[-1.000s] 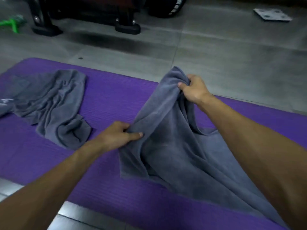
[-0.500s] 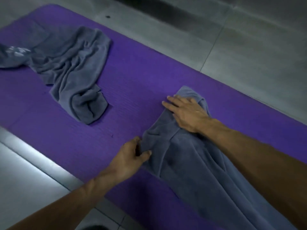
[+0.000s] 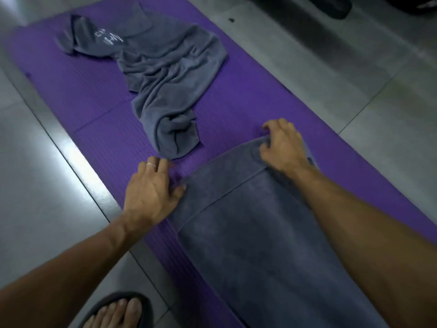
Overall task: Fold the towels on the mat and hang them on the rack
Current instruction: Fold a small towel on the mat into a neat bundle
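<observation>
Head view: both hands, left [image 3: 151, 190] and right [image 3: 282, 147], pinch flat towel [image 3: 260, 233] corners; crumpled towel [image 3: 165, 74] lettering unreadable.

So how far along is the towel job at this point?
Early. Nothing looks finished: no rack is in view and no towel is hung. In hand: the near towel lies spread along the purple mat, the left hand and right hand gripping its far corners, with one layer already doubled over. Left: complete that fold, fold the crumpled towel beyond it, then hang both.
</observation>
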`<state>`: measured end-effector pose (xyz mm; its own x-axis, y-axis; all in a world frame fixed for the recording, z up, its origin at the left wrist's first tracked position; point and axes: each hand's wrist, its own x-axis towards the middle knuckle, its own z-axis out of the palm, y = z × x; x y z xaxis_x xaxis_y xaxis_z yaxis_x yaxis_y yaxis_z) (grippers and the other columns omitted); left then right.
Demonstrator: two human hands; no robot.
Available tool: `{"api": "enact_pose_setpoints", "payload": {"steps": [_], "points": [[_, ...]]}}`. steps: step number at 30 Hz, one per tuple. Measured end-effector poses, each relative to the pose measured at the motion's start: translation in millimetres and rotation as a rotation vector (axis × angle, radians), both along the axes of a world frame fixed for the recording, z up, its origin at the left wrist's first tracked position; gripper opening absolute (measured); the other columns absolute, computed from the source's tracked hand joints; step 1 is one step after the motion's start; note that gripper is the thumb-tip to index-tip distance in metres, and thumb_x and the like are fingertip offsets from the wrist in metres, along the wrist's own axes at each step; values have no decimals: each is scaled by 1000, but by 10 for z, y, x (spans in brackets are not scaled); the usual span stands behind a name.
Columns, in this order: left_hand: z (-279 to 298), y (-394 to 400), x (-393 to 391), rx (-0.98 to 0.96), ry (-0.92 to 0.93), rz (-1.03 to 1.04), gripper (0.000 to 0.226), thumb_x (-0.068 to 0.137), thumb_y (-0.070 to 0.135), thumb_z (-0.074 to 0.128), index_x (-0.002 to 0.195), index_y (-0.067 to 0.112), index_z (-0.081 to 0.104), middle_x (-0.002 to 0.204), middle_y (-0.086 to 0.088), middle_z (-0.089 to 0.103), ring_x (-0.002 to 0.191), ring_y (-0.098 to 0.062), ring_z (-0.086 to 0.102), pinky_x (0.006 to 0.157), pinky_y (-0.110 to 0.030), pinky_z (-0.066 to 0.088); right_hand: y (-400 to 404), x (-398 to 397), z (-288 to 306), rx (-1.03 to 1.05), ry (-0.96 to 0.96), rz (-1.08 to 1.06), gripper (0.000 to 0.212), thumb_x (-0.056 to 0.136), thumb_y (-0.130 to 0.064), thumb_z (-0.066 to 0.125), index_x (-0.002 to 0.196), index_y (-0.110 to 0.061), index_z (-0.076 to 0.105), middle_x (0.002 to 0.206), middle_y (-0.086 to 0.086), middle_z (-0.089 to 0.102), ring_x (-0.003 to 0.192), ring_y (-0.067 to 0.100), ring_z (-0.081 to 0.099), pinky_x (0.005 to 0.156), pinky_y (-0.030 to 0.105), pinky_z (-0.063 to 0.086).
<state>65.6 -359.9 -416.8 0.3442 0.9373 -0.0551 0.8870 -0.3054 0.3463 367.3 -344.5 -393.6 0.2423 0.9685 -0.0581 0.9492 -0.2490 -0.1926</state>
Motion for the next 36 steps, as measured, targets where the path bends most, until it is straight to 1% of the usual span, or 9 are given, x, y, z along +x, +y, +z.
{"api": "enact_pose_setpoints", "payload": {"steps": [7,13,18,22,26,29,32,34,36], "points": [[-17,-280,405,-104,275,-344,42,91,48,50,123,22,47,123,3,51,114,-19,52,80,-34,47,-531,26,-313,-118,-216,411,32,69,-15,73,100,-12,69,105,15,63,95,35,61,80,48,45],[-136,-308,228,-90,153,-526,25,82,36,50,97,22,65,97,3,66,74,-21,66,54,-33,53,-726,25,-274,-100,-186,384,16,71,-23,55,80,-16,68,83,6,67,81,30,62,75,41,44],[-111,-124,392,95,22,-470,36,81,43,44,94,17,67,96,-2,60,85,-24,59,62,-35,52,-404,232,-121,83,-85,-94,28,93,-28,49,105,-7,63,109,16,62,104,36,54,85,46,41],[-171,16,682,162,61,-617,46,76,42,49,108,14,68,115,-7,64,108,-31,60,85,-41,53,110,654,-269,-126,166,-600,47,92,-36,55,129,-6,52,135,17,50,127,36,45,104,49,39],[-349,49,817,83,162,-750,65,77,47,45,128,9,60,138,-7,55,134,-28,45,112,-49,31,358,808,-334,-130,382,-689,11,83,-13,58,87,-20,64,105,6,66,106,25,60,97,37,48],[-498,53,777,81,169,-793,68,86,48,37,141,8,47,150,-8,42,142,-27,32,115,-51,18,669,833,-240,48,502,-638,21,80,-5,61,68,-23,59,73,-4,59,80,19,59,81,32,51],[-551,70,739,83,164,-804,71,90,53,36,146,10,38,155,-9,33,145,-26,24,113,-53,16,825,904,-328,-28,423,-532,6,83,-18,70,86,-21,65,91,1,65,96,23,63,89,30,47],[-533,82,739,94,152,-807,73,91,57,34,144,8,40,153,-11,36,144,-28,26,113,-55,18,803,884,-358,-166,322,-479,37,86,-33,69,118,-17,61,118,5,63,116,25,57,99,31,42],[-480,132,815,99,117,-807,71,92,59,33,139,7,48,147,-13,44,141,-30,34,111,-55,22,700,860,-288,-152,322,-453,45,91,-34,62,131,-14,53,115,7,61,118,26,55,101,30,40]]}}
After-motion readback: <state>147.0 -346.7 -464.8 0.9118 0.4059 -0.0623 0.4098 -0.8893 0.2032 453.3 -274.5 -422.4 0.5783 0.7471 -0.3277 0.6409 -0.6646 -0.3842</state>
